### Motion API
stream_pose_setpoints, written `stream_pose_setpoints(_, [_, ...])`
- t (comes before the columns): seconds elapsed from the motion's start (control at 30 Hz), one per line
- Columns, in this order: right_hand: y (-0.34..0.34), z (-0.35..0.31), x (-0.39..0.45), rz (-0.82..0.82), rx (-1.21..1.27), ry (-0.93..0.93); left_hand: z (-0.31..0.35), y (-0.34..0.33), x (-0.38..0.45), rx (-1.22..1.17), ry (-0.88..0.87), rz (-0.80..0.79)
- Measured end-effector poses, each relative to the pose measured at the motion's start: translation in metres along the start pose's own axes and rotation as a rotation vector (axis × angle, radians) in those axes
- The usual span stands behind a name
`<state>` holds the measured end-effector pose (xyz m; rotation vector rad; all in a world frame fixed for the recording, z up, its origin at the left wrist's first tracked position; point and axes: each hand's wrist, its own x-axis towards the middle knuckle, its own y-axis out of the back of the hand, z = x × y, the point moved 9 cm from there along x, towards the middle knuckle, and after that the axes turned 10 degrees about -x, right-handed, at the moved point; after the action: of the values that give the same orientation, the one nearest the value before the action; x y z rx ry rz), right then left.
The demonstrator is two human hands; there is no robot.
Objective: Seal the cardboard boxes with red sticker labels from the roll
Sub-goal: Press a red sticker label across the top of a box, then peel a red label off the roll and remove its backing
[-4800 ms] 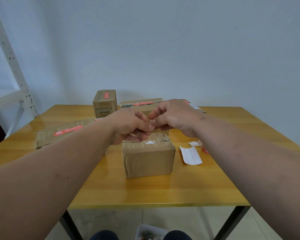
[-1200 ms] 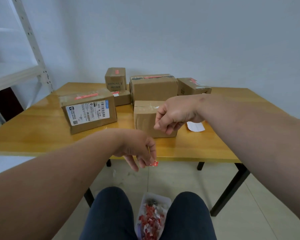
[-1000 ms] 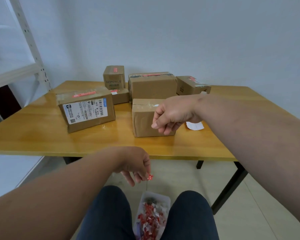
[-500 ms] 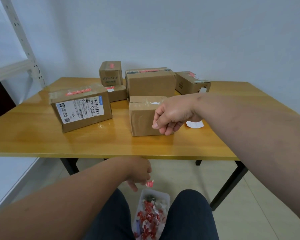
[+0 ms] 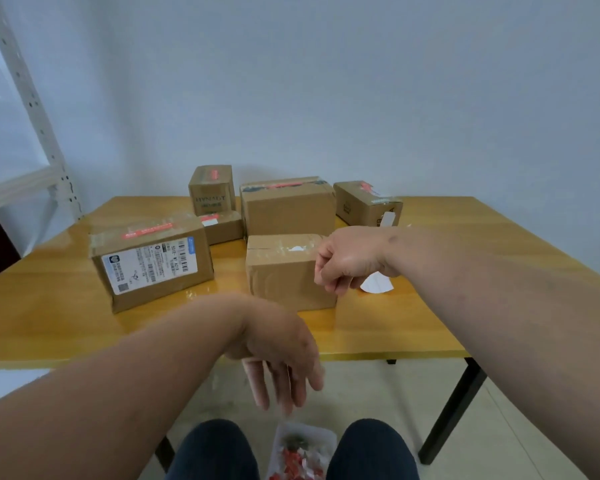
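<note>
A small plain cardboard box (image 5: 284, 271) stands in the middle of the wooden table (image 5: 49, 323), with clear tape and a white scrap on its top. My right hand (image 5: 347, 261) hovers at the box's right upper edge. Its fingers are curled in a pinch, and I cannot see anything between them. My left hand (image 5: 281, 355) hangs below the table's front edge with its fingers spread and empty, above a white tray (image 5: 326, 433) of red and white scraps between my knees. The sticker roll is not in view.
A box with a white shipping label (image 5: 149, 261) and a red sticker stands at the left. Behind are a large box (image 5: 288, 209), an upright box (image 5: 211, 188), a low box (image 5: 222, 226) and a box at the right (image 5: 364, 202). White backing paper (image 5: 376, 284) lies by my right hand. A shelf rack (image 5: 32, 116) stands at the left.
My left hand carried a small red scrap down below the table edge and let it go over the tray; its fingers are now spread. My right hand stayed pinched beside the small box.
</note>
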<state>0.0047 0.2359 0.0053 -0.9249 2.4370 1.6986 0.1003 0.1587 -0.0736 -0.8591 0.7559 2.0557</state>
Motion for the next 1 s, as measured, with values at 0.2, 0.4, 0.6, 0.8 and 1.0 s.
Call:
stream_pose_setpoints(0.2, [0.031, 0.018, -0.004, 0.132, -0.026, -0.058, 0.077, 0.095, -0.050, -0.037, -0.457, 0.767])
stream_pose_setpoints(0.4, [0.076, 0.054, -0.008, 0.320, -0.083, -0.165, 0.103, 0.132, -0.059, -0.032, -0.616, 1.047])
stream_pose_setpoints(0.6, [0.107, 0.119, -0.008, 0.491, -0.184, -0.359, 0.134, 0.157, -0.034, 0.035, -0.642, 1.070])
stream_pose_setpoints(0.8, [0.115, 0.158, 0.003, 0.505, -0.175, -0.428, 0.168, 0.175, 0.001, 0.116, -0.616, 1.028])
stream_pose_setpoints(1.0, [0.131, 0.173, 0.027, 0.505, -0.162, -0.417, 0.176, 0.187, 0.035, 0.129, -0.579, 0.946])
